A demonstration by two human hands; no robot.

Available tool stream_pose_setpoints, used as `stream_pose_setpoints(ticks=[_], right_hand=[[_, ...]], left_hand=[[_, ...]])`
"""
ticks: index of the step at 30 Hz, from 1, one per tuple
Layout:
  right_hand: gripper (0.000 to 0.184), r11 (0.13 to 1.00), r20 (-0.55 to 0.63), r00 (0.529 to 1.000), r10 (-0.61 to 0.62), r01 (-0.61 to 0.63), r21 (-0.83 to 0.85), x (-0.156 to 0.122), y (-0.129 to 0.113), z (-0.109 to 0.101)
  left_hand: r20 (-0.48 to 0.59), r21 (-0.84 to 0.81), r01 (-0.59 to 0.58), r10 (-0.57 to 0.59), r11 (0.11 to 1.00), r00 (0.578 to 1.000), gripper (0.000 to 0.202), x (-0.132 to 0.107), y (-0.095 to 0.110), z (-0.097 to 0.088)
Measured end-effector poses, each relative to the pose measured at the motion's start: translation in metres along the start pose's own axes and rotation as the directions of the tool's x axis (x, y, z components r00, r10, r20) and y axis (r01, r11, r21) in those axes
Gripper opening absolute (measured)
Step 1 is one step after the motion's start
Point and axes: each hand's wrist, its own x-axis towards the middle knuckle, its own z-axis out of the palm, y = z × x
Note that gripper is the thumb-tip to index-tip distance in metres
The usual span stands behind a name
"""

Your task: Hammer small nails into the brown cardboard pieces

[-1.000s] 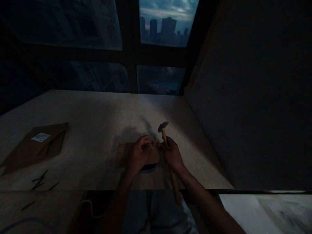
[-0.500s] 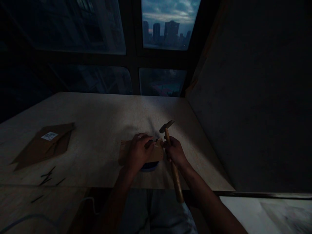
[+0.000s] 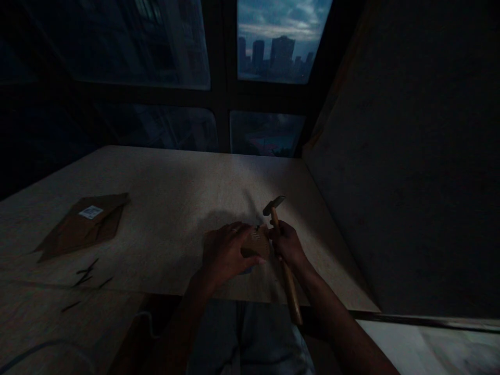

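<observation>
The scene is very dim. My right hand (image 3: 288,244) is wrapped round the wooden handle of a small hammer (image 3: 282,250), whose metal head points up and away, near the table's front edge. Left of it, my left hand (image 3: 226,252) lies over a small brown cardboard piece (image 3: 258,243) on the pale table (image 3: 175,198), its fingers curled onto the piece. Something dark blue beneath the cardboard is almost fully hidden by my hand.
A flat brown envelope with a white label (image 3: 88,221) lies at the table's left. Several thin dark nails (image 3: 88,273) are scattered near the front left edge. A dark upright panel (image 3: 410,156) walls the right side. Windows (image 3: 281,41) stand behind the table.
My left hand has slid forward and spread over the cardboard piece, covering more of it and the blue thing below. The hammer stays upright in my right hand. The view drifted slightly left.
</observation>
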Motion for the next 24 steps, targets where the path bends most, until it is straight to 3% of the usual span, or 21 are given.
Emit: stream_pose_setpoints(ticks=[4,9,16,20,24], right_hand=[[0.037,1.0,-0.017,1.0,0.002,-0.003,-0.017,0.003,0.0,-0.001],[0.03,0.998,0.001,1.0,0.004,-0.004,-0.056,0.001,-0.001,-0.001],[0.041,0.994,0.015,0.998,-0.068,0.069,-0.088,-0.031,-0.025,-0.023],[0.041,0.997,0.176,0.984,-0.031,0.044,-0.069,-0.055,-0.05,-0.039],[0.043,0.991,0.287,0.957,0.042,-0.003,-0.135,-0.063,-0.059,-0.041]], left_hand=[[-0.002,-0.036,-0.015,0.015,0.999,1.0,0.068,0.001,0.001,0.001],[-0.026,0.025,-0.063,0.063,0.998,0.998,0.045,-0.006,-0.001,0.007],[0.001,0.156,-0.128,0.129,0.98,0.992,0.043,-0.017,-0.001,0.011],[0.021,0.193,-0.152,0.15,0.969,0.988,0.041,-0.018,0.002,0.013],[0.061,0.244,-0.156,0.146,0.957,0.987,0.037,-0.017,0.006,0.013]])
